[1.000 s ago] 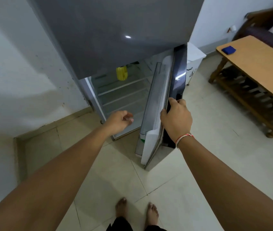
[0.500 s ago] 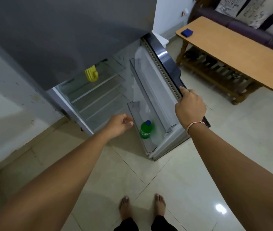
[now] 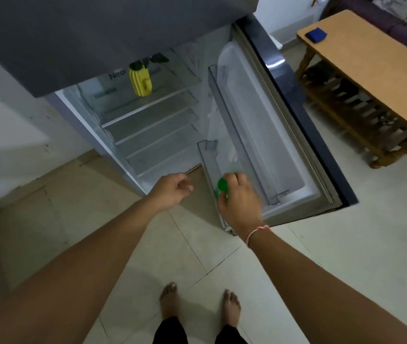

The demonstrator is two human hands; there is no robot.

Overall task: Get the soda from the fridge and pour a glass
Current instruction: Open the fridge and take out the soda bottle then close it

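A: What's the left hand point(image 3: 172, 188) doing by the fridge point(image 3: 147, 135) opening?

B: Nothing held; fingers loosely curled, hanging below the bottom shelf's front edge, probably just for balance. A yellow container point(image 3: 141, 81) sits alone on the top shelf.

A: And the soda?

B: The green soda bottle point(image 3: 221, 187) stands in the lowest door bin point(image 3: 206, 155), at its near end. The right hand point(image 3: 238, 202) is over its top, fingers wrapping the neck; whether they've fully closed, I can't tell.

A: The door point(image 3: 294, 115)?

B: Swung wide open, nobody holding it.
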